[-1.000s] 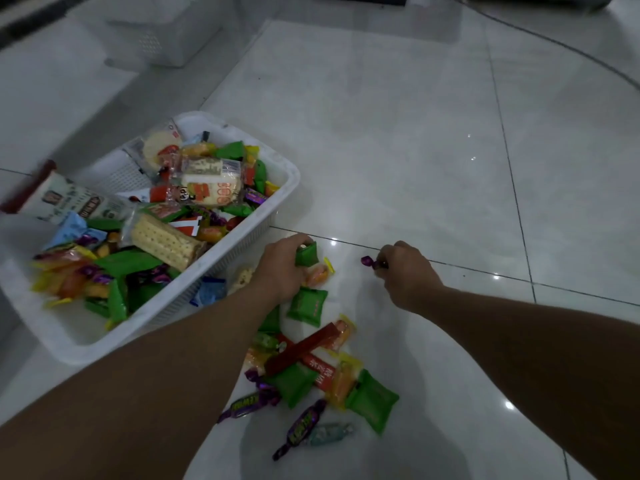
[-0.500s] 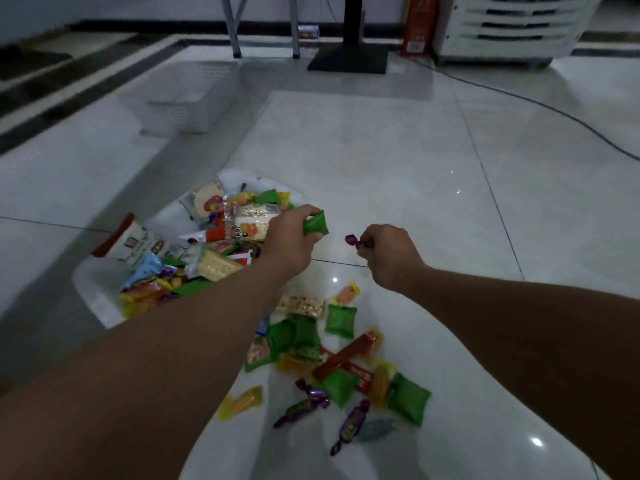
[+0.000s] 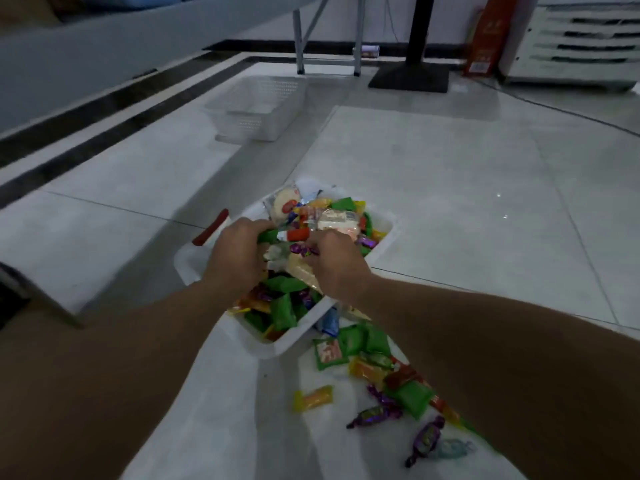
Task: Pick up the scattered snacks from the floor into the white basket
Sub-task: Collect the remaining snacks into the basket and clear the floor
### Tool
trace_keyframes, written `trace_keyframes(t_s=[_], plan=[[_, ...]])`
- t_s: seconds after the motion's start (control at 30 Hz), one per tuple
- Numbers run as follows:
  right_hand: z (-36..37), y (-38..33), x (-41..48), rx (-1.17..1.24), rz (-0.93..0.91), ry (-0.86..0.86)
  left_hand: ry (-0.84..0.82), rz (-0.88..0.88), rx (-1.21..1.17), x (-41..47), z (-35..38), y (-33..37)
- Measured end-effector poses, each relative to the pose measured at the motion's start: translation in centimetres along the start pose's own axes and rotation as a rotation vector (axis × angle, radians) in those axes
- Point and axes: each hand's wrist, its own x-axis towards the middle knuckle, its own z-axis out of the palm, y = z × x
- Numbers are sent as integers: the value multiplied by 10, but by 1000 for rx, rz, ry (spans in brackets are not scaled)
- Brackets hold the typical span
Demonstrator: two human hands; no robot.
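The white basket (image 3: 188, 263) sits on the tiled floor, heaped with wrapped snacks. Both my hands hover over its middle. My left hand (image 3: 237, 252) is closed around a small green packet (image 3: 268, 235). My right hand (image 3: 334, 263) pinches a purple wrapped candy (image 3: 303, 250) at its fingertips. More snacks lie scattered on the floor to the basket's near right: green packets (image 3: 410, 398), purple candies (image 3: 375, 415), a yellow-orange candy (image 3: 313, 398) and a pale blue one (image 3: 452, 448). My forearms hide parts of the basket and of the pile.
A second, empty white basket (image 3: 259, 105) stands farther back on the floor. Behind it are metal table legs (image 3: 299, 36), a black stand base (image 3: 410, 76), a red box (image 3: 485, 39) and a white louvred unit (image 3: 575, 43). A cable (image 3: 568, 112) runs across the tiles at right.
Both hands have moved left and forward from the floor pile to above the basket, carrying the green packet and the purple candy. The view has tilted up, showing more of the room.
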Motion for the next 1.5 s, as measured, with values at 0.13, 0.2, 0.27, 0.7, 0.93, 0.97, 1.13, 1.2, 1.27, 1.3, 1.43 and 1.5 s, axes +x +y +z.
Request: trace_keyframes(t_s=[0.13, 0.2, 0.27, 0.7, 0.93, 0.97, 1.13, 1.2, 1.27, 1.3, 1.43, 1.5], plan=[[20, -14, 2, 13, -12, -46, -79, -33, -17, -19, 7, -19], [27, -15, 2, -6, -10, -57, -158, -19, -44, -25, 13, -26], [28, -14, 0, -9, 6, -69, -194, -29, -59, -28, 14, -31], [-26, 51, -25, -74, 86, -39, -166, 43, -74, -14, 21, 17], [-74, 126, -63, -176, 221, -98, -229, 125, -180, -3, 53, 87], [-78, 137, -68, -178, 241, -106, -243, 145, -210, -4, 61, 97], [-90, 183, -85, -192, 278, -156, -392, 196, -203, -20, 108, 132], [-89, 197, -87, -199, 271, -186, -462, 182, -186, -25, 127, 136], [-84, 207, -85, -197, 251, -225, -522, 143, -138, -26, 142, 135], [-81, 212, -84, -193, 237, -246, -545, 117, -121, -25, 149, 132], [-60, 222, -74, -181, 173, -334, -575, 44, -96, -23, 169, 120], [-47, 224, -68, -175, 134, -368, -592, 37, -53, -20, 177, 115]])
